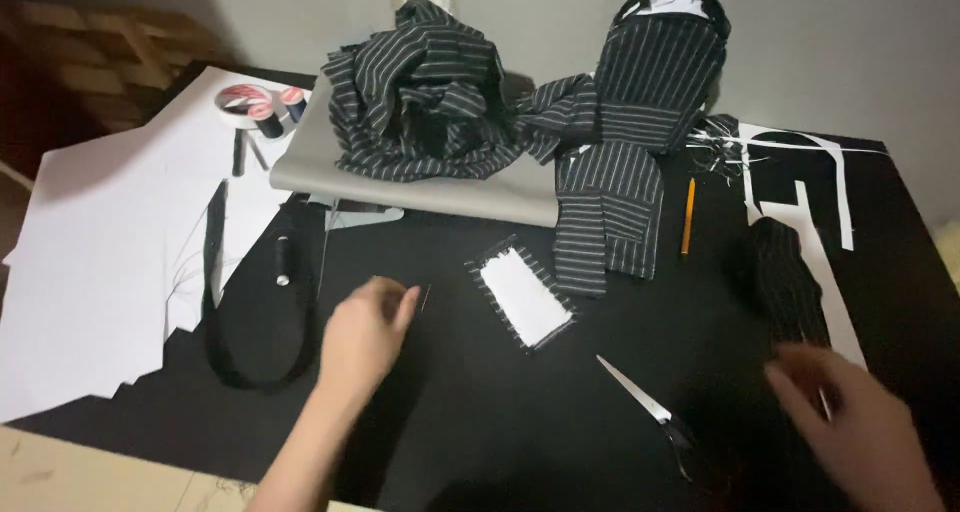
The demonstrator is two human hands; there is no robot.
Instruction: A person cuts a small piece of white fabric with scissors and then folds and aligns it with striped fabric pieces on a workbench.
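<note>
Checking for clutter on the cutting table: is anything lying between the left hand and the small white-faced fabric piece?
Nothing visible: only bare black table separates the left hand from the white-faced fabric piece. The scissors lie off toward the right hand.

We saw two bare hands and nothing worn on either. The left hand [362,337] came with its forearm in view, running to the bottom edge: no sleeve, no watch, no bracelet that we could make out. No rings showed on its fingers. The right hand [858,422] was blurred and dim at the lower right corner, cut by the frame at the wrist, so only the back of it and the fingers showed; no glove, no ring we could tell. Nails looked short and plain on the left; on the right we couldn't tell.
</note>
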